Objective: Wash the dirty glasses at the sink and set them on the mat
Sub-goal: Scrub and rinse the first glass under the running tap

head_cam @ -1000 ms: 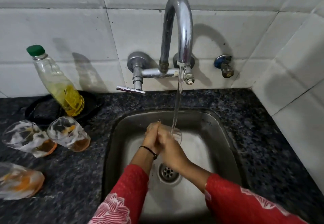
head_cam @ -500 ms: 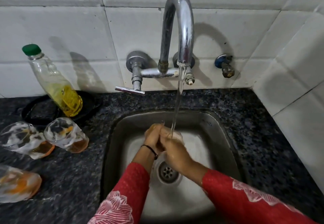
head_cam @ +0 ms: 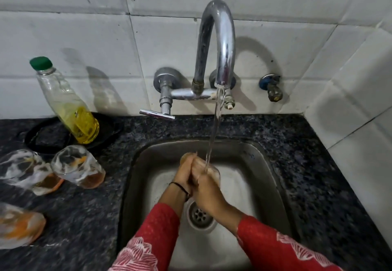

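Over the steel sink (head_cam: 273, 177), both hands hold one clear glass (head_cam: 213, 172) under the running tap (head_cam: 218, 43). My left hand (head_cam: 184, 173) wraps the glass from the left. My right hand (head_cam: 206, 190) grips it from the near side and covers most of it. The stream of water hits the glass near its rim. Three dirty glasses with soap foam and orange residue lie on their sides on the counter at the left: one (head_cam: 77, 166) nearest the sink, one (head_cam: 27, 172) beside it, one (head_cam: 19, 226) closer to me. No mat is in view.
A tilted bottle of yellow liquid with a green cap (head_cam: 67, 103) stands in a black dish (head_cam: 48, 134) at the back left. The dark speckled counter (head_cam: 318, 154) surrounds the sink. A tap lever (head_cam: 157, 114) juts out left of the spout. The drain (head_cam: 199, 215) lies below my wrists.
My hands have turned slightly around the glass under the stream and stayed in the same spot. The glasses on the counter have not moved.
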